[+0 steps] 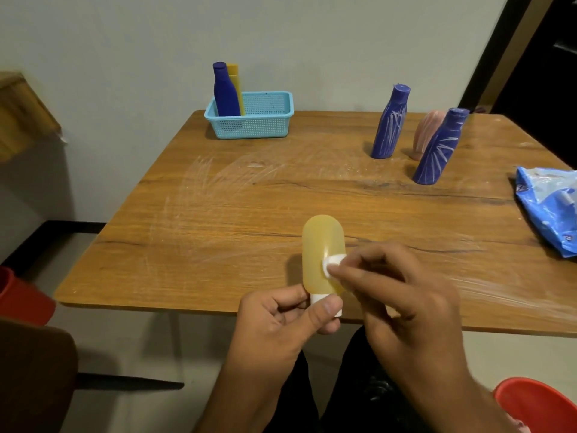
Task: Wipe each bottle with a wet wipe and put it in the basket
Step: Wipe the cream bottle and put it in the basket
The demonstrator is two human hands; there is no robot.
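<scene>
While both hands (pixel 337 307) pinch one yellow bottle (pixel 321 254) and wipe (pixel 331 263), two bottles fill the basket (pixel 265 120), three wait.

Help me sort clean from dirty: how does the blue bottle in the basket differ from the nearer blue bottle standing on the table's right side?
The blue bottle in the basket has a plain, unmarked surface; the nearer blue bottle on the table is streaked with white lines. The first stands inside the light blue basket beside a yellow bottle; the second stands on the bare table. Both are dark blue, capped and upright.
</scene>
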